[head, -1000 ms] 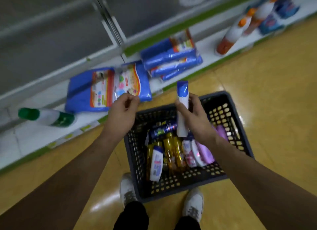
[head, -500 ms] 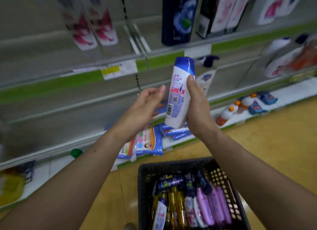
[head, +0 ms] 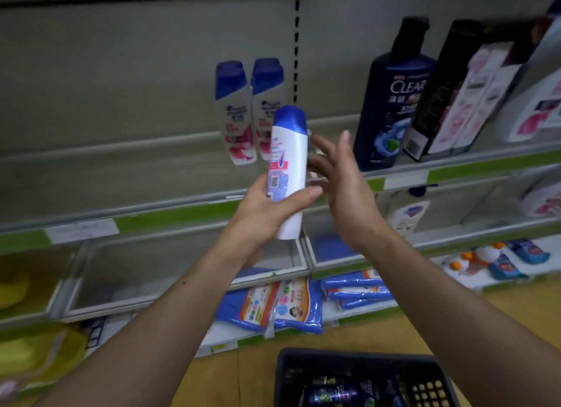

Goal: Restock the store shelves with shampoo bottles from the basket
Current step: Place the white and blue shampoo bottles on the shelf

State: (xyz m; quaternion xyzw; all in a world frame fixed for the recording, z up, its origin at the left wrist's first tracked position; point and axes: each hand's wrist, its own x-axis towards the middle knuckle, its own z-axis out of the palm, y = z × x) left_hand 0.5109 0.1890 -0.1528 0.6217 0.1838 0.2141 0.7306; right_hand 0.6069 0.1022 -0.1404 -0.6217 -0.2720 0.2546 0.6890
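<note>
Currently: white plastic shampoo bottle with blue cap (head: 288,163), upright, long axis 12-to-6 o'clock, gripped round lower half by left hand (head: 267,215). Right hand (head: 346,188) at 3 o'clock, fingers (head: 343,151) spread, holding nothing. Matching shelved pair of bottles (head: 252,109) at 11 o'clock, just beyond cap.

Smooth, glossy white plastic is seen on the bottle (head: 288,166). The shelves (head: 121,191) are finished in matt grey metal. The basket (head: 349,355) is moulded in dark, perforated plastic. The packets (head: 300,312) are wrapped in shiny film.
</note>
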